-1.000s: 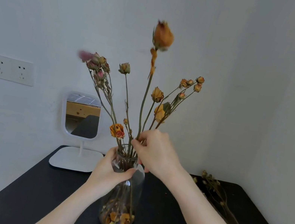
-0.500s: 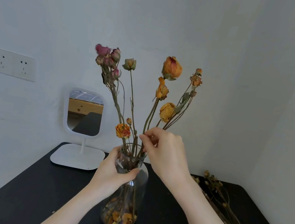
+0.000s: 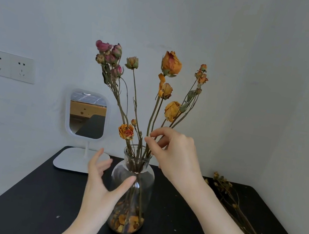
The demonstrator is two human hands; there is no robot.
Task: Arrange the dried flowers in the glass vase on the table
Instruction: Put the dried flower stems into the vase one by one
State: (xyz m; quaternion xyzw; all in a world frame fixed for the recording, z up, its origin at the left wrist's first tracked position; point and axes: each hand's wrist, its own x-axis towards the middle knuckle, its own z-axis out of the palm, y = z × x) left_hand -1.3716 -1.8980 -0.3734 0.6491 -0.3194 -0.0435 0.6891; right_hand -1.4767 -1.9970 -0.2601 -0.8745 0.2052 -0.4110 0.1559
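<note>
Orange, yellow and pink dried flowers (image 3: 171,63), clear glass vase (image 3: 146,181), black table (image 3: 32,198), white-framed mirror (image 3: 67,109), pale grey wall (image 3: 244,50)

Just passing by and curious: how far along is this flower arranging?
Done: several dried flowers stand in the glass vase. In hand: the right hand touches them above the neck, the left hand open beside the vase. Left: a loose bunch lies on the table.

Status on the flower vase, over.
Left hand open beside glass vase, thumb at its shoulder. Right hand at dried flowers' stems above the neck, grip unclear. Loose stems on table, right side.
</note>
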